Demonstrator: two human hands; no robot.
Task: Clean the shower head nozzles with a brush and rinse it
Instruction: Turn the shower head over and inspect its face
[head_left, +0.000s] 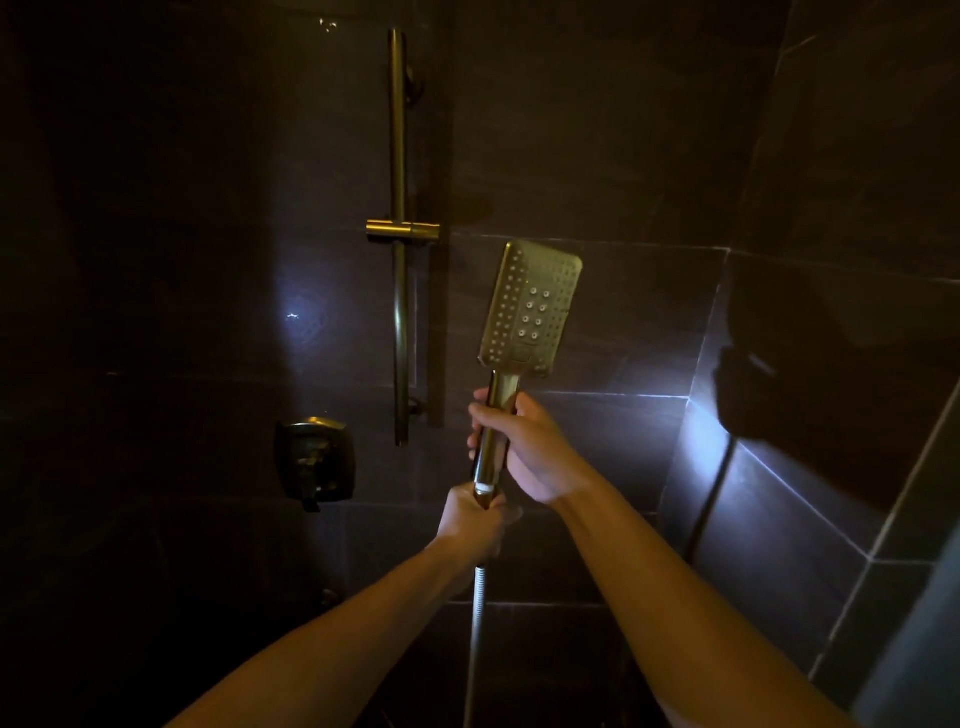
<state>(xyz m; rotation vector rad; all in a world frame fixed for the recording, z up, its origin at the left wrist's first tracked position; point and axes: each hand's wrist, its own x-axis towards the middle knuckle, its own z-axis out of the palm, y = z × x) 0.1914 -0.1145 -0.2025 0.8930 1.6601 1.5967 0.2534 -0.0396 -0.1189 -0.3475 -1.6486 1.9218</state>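
Note:
A gold rectangular shower head (532, 309) is held upright in front of the dark tiled wall, its nozzle face turned toward me. My right hand (524, 447) grips the upper part of its handle. My left hand (475, 519) grips the bottom of the handle at the hose connector, just under a white ring. A silver hose (475, 623) hangs down from there. No brush is in view.
A gold slide bar (399, 234) with an empty holder bracket (402, 229) runs up the wall left of the shower head. A square valve handle (314, 460) sits lower left. The tiled side wall (831, 364) closes in on the right.

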